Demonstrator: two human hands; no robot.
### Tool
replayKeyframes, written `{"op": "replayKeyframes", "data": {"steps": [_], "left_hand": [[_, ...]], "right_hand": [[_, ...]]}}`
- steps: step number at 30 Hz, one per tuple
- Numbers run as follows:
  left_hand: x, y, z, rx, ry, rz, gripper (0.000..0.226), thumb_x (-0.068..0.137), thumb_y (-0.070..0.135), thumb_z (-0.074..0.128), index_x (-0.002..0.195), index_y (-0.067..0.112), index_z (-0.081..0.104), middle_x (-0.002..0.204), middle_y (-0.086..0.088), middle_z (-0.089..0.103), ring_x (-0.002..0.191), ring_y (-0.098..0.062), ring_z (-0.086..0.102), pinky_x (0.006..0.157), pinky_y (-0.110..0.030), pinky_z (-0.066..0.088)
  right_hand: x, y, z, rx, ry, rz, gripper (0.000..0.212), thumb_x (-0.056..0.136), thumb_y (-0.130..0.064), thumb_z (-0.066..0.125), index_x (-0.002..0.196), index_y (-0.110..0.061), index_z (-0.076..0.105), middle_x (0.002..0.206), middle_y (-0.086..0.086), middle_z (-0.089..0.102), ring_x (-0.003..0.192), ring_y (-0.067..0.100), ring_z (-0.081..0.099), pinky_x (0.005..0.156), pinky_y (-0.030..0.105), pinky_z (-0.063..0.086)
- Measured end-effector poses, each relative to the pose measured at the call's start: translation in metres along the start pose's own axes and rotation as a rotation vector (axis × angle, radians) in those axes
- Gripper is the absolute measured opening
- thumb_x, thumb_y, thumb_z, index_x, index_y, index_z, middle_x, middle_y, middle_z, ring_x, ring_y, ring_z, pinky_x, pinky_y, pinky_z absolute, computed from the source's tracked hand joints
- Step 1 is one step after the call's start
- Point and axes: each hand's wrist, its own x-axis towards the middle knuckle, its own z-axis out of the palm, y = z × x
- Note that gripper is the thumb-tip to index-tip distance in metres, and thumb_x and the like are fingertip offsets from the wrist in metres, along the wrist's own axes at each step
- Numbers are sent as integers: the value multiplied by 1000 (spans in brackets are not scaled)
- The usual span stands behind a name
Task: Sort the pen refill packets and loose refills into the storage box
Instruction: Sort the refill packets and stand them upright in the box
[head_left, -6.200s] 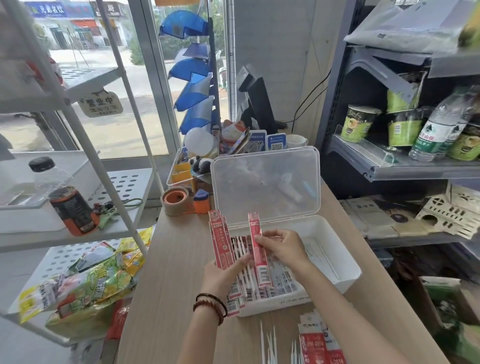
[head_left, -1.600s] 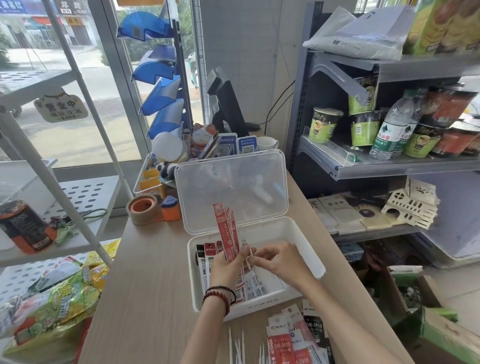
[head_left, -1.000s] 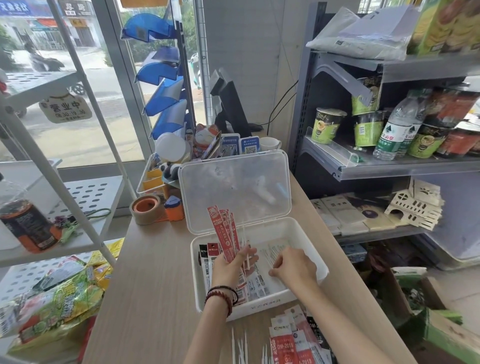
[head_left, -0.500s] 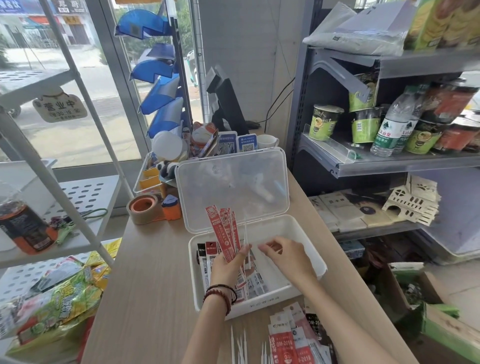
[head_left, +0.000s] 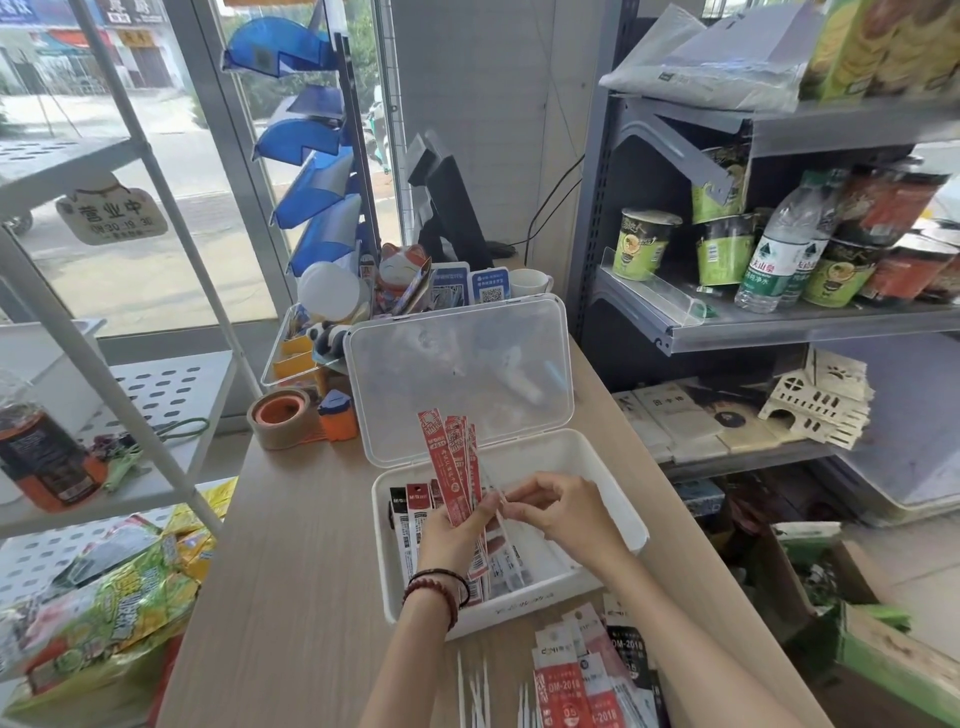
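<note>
Red refill packets (head_left: 451, 470), fanned upright above the open storage box (head_left: 621, 501), are gripped at their lower ends by the left hand (head_left: 449, 538). The right hand (head_left: 563, 512) pinches a thin loose refill (head_left: 497, 512) at the fan's right edge. More packets (head_left: 410, 519) lie flat in the box's left side; its clear lid (head_left: 460, 374) stands raised. Spare refills (head_left: 475, 691) and carded packets (head_left: 582, 675) lie on the wooden counter (head_left: 291, 571) nearer the person.

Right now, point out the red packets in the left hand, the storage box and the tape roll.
red packets (head_left: 444, 467), head view, printed face of the front packet.
storage box (head_left: 519, 610), head view, white front wall.
tape roll (head_left: 275, 437), head view, brown outer side.
</note>
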Motion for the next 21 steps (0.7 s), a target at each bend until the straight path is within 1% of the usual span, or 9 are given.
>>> {"op": "replayKeyframes", "data": {"steps": [1,4,7,10,12,14,17,19,21], "left_hand": [[0,0,0,-13,16,1,16,86,21,66,92,6,67,79,-3,69,70,-10,64,45,-8,46],[4,-3,-3,-43,38,-17,21,85,24,67,94,6,69,75,0,71,66,-8,66,48,-13,49],[4,-4,-4,-19,36,2,21,85,26,66,96,8,70,83,-1,73,69,-6,67,57,-18,52],[3,-3,-2,-51,17,18,15,88,19,63,96,7,68,81,2,69,61,-1,65,46,-9,47],[2,-3,-2,-62,13,14,10,89,17,63,92,8,67,82,0,69,57,0,66,45,-8,47],[4,-5,-3,-82,18,6,7,88,15,63,88,10,68,88,-5,72,59,0,68,49,-13,51],[5,-6,-3,-102,25,0,5,88,13,63,85,12,67,91,-7,72,66,-4,69,53,-18,54],[5,-6,-3,-120,19,-7,5,88,12,63,84,13,67,90,-6,73,68,-7,70,54,-20,55],[6,-6,-5,-111,26,-3,5,88,12,63,85,13,67,87,-4,73,66,-5,70,53,-19,55]], "right_hand": [[0,2,0,-29,29,16,16,75,-40,80,85,-30,74,79,-13,74,77,0,68,64,24,56],[1,7,1,-170,81,131,14,79,-39,77,84,-28,70,79,-13,69,77,1,65,71,28,58],[3,10,5,-321,9,281,15,77,-37,80,81,-26,70,81,-12,69,78,6,66,77,33,58],[3,7,8,-471,-39,357,14,75,-36,81,78,-26,72,85,-9,72,79,12,68,74,32,56],[4,9,8,-547,-36,372,16,75,-35,81,82,-23,74,89,-6,73,81,15,69,73,31,56],[5,10,8,-577,-24,387,18,76,-34,80,89,-21,75,94,-4,73,85,18,69,72,31,54],[4,9,7,-579,-28,411,21,78,-32,79,93,-19,74,98,-3,72,88,19,68,71,30,53],[2,8,7,-548,9,398,20,82,-34,76,93,-17,73,96,-3,71,86,19,68,71,31,54],[1,7,6,-452,89,340,24,88,-42,68,91,-18,70,90,-3,70,81,16,67,69,31,55]]}}
